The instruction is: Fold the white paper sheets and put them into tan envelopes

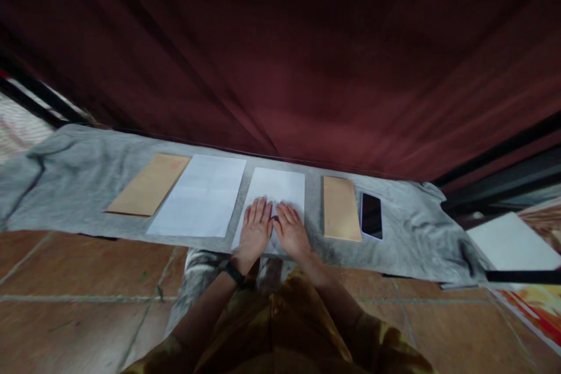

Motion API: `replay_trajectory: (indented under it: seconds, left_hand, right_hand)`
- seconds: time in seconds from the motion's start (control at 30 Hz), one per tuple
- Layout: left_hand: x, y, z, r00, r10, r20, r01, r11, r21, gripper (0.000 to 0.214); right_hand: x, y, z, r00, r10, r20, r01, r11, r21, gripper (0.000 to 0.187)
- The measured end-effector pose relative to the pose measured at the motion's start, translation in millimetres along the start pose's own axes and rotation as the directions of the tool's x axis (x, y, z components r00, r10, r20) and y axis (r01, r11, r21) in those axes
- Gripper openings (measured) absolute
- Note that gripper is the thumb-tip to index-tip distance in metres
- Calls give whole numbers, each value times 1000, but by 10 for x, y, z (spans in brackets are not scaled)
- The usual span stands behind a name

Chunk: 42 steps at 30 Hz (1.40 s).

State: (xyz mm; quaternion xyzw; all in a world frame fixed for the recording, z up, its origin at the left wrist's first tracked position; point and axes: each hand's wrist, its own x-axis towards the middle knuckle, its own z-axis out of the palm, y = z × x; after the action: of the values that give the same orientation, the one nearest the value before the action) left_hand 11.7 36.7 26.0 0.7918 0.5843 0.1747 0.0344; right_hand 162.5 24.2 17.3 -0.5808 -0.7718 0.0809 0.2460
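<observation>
My left hand (256, 225) lies flat on a white sheet of paper (276, 181), fingers stretched out and pointing away from me. Beside it my right hand (291, 230) rests flat on the same sheet, with the two thumbs close together. The lower part of the sheet is partly covered by my hands. To the left lie more white paper (204, 196) and a brown envelope (149, 184) that touches its edge. A smaller brown envelope (342, 208) is on the right, with a phone (371, 216), screen dark, close beside it.
A grey cloth (407, 222) covers the long narrow surface under the papers. Behind it hangs a dark red curtain (298, 82). A white flat item (512, 242) sits at the far right. Tiled floor (87, 280) shows below the front edge.
</observation>
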Motion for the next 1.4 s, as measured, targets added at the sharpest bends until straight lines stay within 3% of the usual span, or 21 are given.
replay_trajectory:
  seconds: [0.13, 0.53, 0.6, 0.77, 0.87, 1.07, 1.27, 1.4]
  left_hand:
    - [98, 32, 48, 997, 22, 77, -24, 1000, 17, 54]
    - [89, 63, 103, 995, -97, 3, 97, 995, 14, 57]
    - [226, 146, 70, 998, -51, 27, 51, 999, -9, 56]
    - [792, 446, 128, 964, 233, 129, -225, 971, -74, 53]
    - [1056, 519, 282, 960, 226, 164, -218, 974, -67, 54]
    - [1276, 252, 478, 968, 197, 154, -195, 980, -27, 59]
    - [1402, -213, 405, 995, 26, 100, -33, 997, 65, 66]
    - [1356, -408, 348, 995, -79, 54, 73, 992, 106, 68]
  right_hand:
    - [82, 72, 86, 1000, 21, 23, -19, 997, -80, 46]
    - [-3, 399, -10, 989, 111, -95, -125, 980, -154, 51]
    - [-5, 401, -15, 988, 115, -100, -130, 977, -169, 51]
    - [-6, 392, -31, 994, 106, -16, -106, 964, -245, 52]
    - [9, 386, -22, 991, 133, -6, -129, 950, -283, 50]
    - [36, 361, -14, 985, 158, -63, -169, 953, -253, 51]
    - [30, 362, -35, 986, 159, -60, -168, 958, -231, 52]
    - [20, 371, -11, 985, 151, -87, -167, 959, -229, 51]
